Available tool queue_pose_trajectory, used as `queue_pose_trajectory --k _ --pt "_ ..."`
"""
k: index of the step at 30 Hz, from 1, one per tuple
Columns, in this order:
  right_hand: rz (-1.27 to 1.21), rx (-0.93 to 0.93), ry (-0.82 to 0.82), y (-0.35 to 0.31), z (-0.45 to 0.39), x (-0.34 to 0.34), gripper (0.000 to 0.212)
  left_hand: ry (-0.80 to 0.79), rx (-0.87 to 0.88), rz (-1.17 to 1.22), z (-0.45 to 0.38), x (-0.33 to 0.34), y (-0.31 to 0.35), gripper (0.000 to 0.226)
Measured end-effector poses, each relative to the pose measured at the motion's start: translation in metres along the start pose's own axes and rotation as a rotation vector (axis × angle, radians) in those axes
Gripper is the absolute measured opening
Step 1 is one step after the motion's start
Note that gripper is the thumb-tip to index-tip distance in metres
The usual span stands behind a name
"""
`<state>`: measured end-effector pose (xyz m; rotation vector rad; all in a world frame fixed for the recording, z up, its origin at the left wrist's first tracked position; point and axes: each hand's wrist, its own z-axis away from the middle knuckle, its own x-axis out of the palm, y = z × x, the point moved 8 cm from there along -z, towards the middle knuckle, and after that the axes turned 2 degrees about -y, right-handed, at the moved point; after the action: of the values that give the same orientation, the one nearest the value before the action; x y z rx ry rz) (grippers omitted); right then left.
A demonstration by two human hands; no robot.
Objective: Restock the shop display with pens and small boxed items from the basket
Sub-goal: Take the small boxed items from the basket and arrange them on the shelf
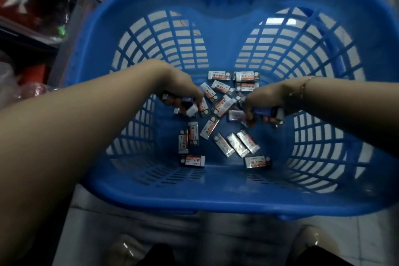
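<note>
the floor is pale tile (384, 233), with shop clutter in wrappers at the left edge (32, 6). a blue slatted plastic basket (216, 198) stands on the tile directly below my view, so both arms reach straight down into it.

small boxed items (223, 144), white with red and black print, lie scattered flat across the basket floor, some overlapping near the middle, others apart near the front wall. no pens are visible.

my left hand (181, 90) is down among the central boxes, fingers curled round several boxes gathered in the palm. my right hand (262, 101) does the same at the right of the pile, gripping a stack of boxes that juts out past the palm. i judge each hand collects a handful to cut trips to the display. the display itself is out of view. many boxes remain loose, so collecting is partway done.
</note>
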<state>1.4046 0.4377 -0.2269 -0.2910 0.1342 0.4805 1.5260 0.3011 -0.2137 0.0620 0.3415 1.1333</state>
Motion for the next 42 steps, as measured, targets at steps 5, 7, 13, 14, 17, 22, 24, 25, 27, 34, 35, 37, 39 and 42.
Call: queue_pose_trajectory --k 5,7,13,14,17,22,24,25,27,34,35,37,39,42 --pt "-0.845 -0.198 0.131 -0.032 0.081 -0.028 0.008 0.165 0.219 0.911 0.099 -0.012 0.006 0.017" --pt "-1.144 -0.209 0.038 -0.051 0.126 -0.019 0.013 0.117 0.286 1.277 0.154 0.0 0.014 0.019" --pt "-1.744 -0.285 -0.32 -0.147 0.332 0.01 0.036 -0.083 0.475 2.105 0.366 0.011 0.05 0.007" --pt "-1.777 -0.288 -0.324 -0.162 0.37 0.013 0.037 -0.09 0.507 2.177 0.406 0.008 0.054 0.007" --pt "-1.698 -0.322 -0.326 -0.21 0.489 0.021 0.034 0.018 0.572 2.262 0.526 -0.005 0.053 0.01" --pt "-1.1 -0.58 -0.187 -0.275 0.664 0.032 0.027 0.583 0.415 1.998 0.695 -0.007 0.025 0.018" --pt "-0.866 -0.698 -0.105 -0.294 0.72 0.04 0.021 0.779 0.286 1.886 0.755 0.006 0.011 0.024" --pt "-0.778 -0.75 -0.078 -0.302 0.745 0.045 0.018 0.83 0.246 1.852 0.783 0.015 0.007 0.026" --pt "-0.661 -0.825 -0.088 -0.316 0.785 0.061 0.021 0.864 0.235 1.834 0.834 0.036 0.005 0.029" --pt "-0.555 -0.834 -0.474 -0.354 0.859 0.147 0.02 1.033 0.416 2.035 0.962 0.126 -0.026 0.038" --pt "-0.493 -0.859 -0.517 -0.363 0.869 0.161 0.017 1.063 0.436 2.103 0.975 0.141 -0.036 0.04" --pt "-0.331 -0.912 -0.588 -0.379 0.888 0.193 0.014 1.111 0.452 2.215 0.995 0.171 -0.057 0.046" --pt "-0.196 -0.939 -0.617 -0.393 0.904 0.226 0.016 1.154 0.462 2.29 1.013 0.199 -0.076 0.044" --pt "-0.055 -0.963 -0.641 -0.409 0.927 0.283 0.017 1.257 0.514 2.31 1.039 0.239 -0.103 0.033"
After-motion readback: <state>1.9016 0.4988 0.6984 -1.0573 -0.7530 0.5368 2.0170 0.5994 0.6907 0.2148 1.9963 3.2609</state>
